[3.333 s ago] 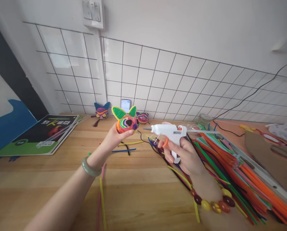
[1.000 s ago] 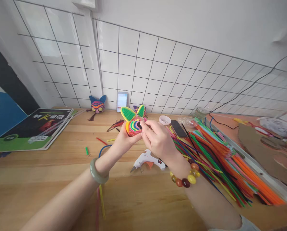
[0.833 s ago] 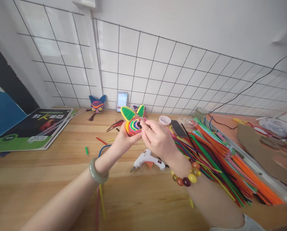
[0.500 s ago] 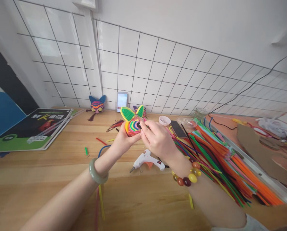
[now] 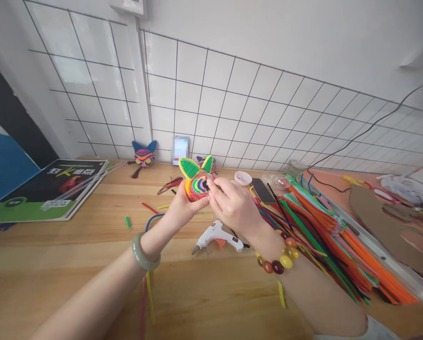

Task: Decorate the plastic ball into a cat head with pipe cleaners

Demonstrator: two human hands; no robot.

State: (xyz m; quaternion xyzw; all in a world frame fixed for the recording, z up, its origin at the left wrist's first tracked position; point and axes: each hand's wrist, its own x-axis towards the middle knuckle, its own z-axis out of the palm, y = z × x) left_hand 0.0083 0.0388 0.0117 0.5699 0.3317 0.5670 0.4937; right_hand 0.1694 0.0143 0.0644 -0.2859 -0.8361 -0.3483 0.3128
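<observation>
My left hand (image 5: 183, 204) is wrapped round a colourful pipe-cleaner animal head (image 5: 196, 187) with green, yellow-edged ears and striped rings of pink, blue and orange. Against its front, my right hand (image 5: 231, 203) is pinched closed by a small dark spot. Whatever those fingertips hold is too small to make out. A white hot glue gun (image 5: 218, 237) lies on the table below both hands. Just behind the head, a second striped animal head (image 5: 210, 163) is partly hidden by it.
Bundles of pipe cleaners (image 5: 325, 236) spread over the right side, beside cut cardboard (image 5: 384, 222). A small white bowl (image 5: 243, 178) and a dark phone (image 5: 263, 190) sit behind my right hand. At left lies a large book (image 5: 73, 182); a blue-eared head (image 5: 144, 154) leans by the wall.
Both hands stay on the animal head in almost the same pose. The whole view has shifted very slightly.
</observation>
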